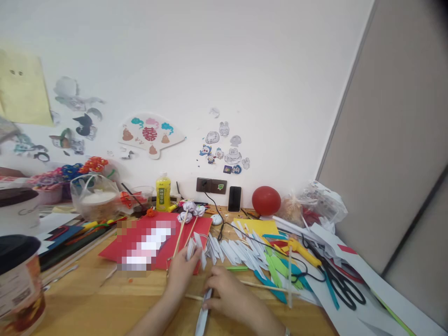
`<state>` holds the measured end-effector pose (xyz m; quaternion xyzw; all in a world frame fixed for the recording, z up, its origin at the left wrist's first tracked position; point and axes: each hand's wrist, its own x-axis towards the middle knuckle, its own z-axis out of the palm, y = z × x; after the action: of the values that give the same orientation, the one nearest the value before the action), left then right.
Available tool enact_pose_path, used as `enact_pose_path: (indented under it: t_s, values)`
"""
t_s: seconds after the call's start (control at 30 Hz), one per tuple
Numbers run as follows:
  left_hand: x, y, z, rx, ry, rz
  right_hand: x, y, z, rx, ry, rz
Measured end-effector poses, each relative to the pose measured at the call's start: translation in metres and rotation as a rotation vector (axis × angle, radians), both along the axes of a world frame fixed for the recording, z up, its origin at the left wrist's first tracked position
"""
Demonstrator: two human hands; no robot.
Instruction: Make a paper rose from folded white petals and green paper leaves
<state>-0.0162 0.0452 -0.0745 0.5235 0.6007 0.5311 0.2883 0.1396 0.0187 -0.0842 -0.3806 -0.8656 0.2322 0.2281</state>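
My left hand [182, 270] is closed around white folded paper pieces [191, 248], which stick up between thumb and fingers. To its right, my right hand [227, 291] pinches a long white folded paper strip [202, 319] that points down toward the table's front edge. Just beyond the hands lie many more folded paper strips [241, 252] in an overlapping row. White paper flowers [189, 208] on thin wooden sticks [181, 228] rest on a red sheet [168, 261], their stems reaching toward my left hand. Another wooden stick [259, 285] lies beside my right hand.
On the right are a yellow glue gun [304, 252] with its cable, black scissors [345, 284], and green paper leaves [275, 268]. A phone [234, 199], red balloon [266, 200] and yellow bottle [163, 192] line the wall. A lidded cup [19, 289] stands at the left.
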Motion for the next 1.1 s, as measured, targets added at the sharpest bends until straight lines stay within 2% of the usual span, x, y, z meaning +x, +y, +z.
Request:
enact_pose_path:
  t_s: [0.2, 0.4, 0.57, 0.7, 0.9, 1.1]
  values:
    - [-0.002, 0.001, 0.000, -0.010, -0.021, -0.049, -0.006, -0.002, -0.006, -0.061, 0.082, -0.161]
    - [-0.003, 0.004, 0.000, -0.002, -0.100, -0.097, -0.007, -0.002, -0.002, -0.042, 0.211, -0.157]
    - [0.000, 0.004, -0.002, 0.000, -0.151, -0.158, 0.007, 0.015, 0.011, -0.042, 0.451, -0.319]
    - [0.009, -0.005, 0.004, -0.001, -0.160, -0.263, 0.014, 0.021, 0.021, -0.065, 0.695, -0.442]
    - [0.022, -0.019, 0.010, -0.010, -0.154, -0.435, 0.006, 0.013, 0.027, -0.075, 0.935, -0.475]
    - [0.026, -0.022, 0.011, -0.006, -0.168, -0.480, -0.001, 0.007, 0.028, -0.048, 1.014, -0.469]
